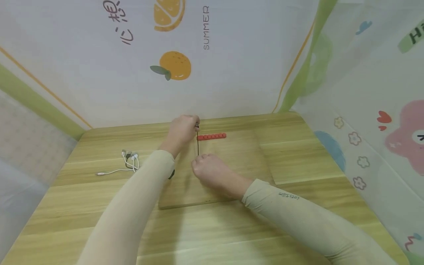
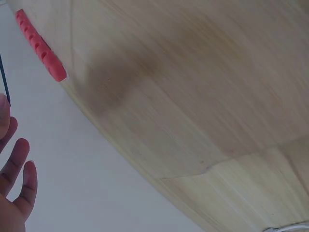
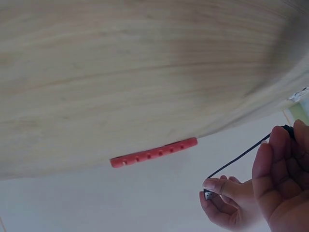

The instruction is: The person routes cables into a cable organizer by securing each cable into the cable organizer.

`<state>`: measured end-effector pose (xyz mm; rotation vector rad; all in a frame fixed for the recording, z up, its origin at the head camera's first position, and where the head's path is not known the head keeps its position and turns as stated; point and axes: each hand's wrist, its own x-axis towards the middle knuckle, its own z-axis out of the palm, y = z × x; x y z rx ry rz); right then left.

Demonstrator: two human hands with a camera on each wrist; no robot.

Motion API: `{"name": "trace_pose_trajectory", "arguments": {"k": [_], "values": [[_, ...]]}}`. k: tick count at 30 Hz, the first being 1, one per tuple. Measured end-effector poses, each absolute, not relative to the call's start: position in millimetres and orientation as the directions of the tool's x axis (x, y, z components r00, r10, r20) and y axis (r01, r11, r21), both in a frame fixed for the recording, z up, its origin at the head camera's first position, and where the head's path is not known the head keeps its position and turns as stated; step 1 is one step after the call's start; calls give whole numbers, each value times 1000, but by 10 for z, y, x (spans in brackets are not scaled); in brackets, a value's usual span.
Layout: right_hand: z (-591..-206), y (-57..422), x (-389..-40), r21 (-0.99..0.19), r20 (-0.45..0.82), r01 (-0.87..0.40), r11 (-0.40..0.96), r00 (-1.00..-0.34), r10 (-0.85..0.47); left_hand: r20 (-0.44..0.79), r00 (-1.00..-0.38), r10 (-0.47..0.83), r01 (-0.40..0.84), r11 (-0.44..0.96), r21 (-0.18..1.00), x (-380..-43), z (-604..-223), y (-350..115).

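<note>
A short black cable [image 1: 198, 144] is stretched between my two hands above the wooden board. At its far end my left hand [image 1: 183, 131] pinches a plug [image 3: 208, 195] with a metal tip, seen in the right wrist view. Closer to me, my right hand [image 1: 212, 171] grips the other end, where a black piece [image 3: 288, 130] shows between the fingers. A red strip [image 1: 212, 136] with a row of notches, like a cable holder, lies near the board's back edge, just right of my left hand. No cable is seen in its notches.
The square wooden board [image 1: 232, 162] lies on a wood-grain table [image 1: 99, 213]. Left of the board is a small bunch of white and black cables [image 1: 132, 160]. A printed white curtain [image 1: 232, 81] hangs behind the table and along its sides.
</note>
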<state>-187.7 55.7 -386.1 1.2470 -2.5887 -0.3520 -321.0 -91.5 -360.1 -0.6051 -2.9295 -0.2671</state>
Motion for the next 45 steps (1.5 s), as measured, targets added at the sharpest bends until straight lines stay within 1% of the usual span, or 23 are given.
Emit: {"name": "trace_pose_trajectory", "arguments": {"k": [10,15,22,28,31,35,38,41,45], "values": [[-3976,684,-1983,195,56,-715,671,-675,-736,131,-927,352,367,923,117,-3352,-3777,-773],[-4042,713,-2032,181,41,-708,683,-688,-724,116,-933,339,351,930,107,-3387,-3879,-722],[-4065,672,-2086,176,45,-715,677,-681,-731,64,-962,267,274,943,191,-3415,-3926,-729],[-4053,667,-2110,163,47,-725,669,-672,-739,39,-973,227,230,951,209,-3480,-3938,-691],[-4054,674,-2130,174,34,-737,653,-658,-752,-3,-983,185,179,955,235,-3508,-3927,-662],[-4048,670,-2156,179,15,-750,636,-645,-764,-51,-993,109,88,946,311,-3515,-3890,-639],[-4047,666,-2172,142,5,-741,657,-663,-749,-66,-994,83,55,936,348,-3508,-3857,-619],[-4048,662,-2180,104,3,-725,681,-685,-729,-70,-995,74,44,932,360,-3499,-3832,-596],[-4042,647,-2164,96,23,-722,686,-687,-726,-83,-995,56,21,927,374,-3491,-3819,-586]]}}
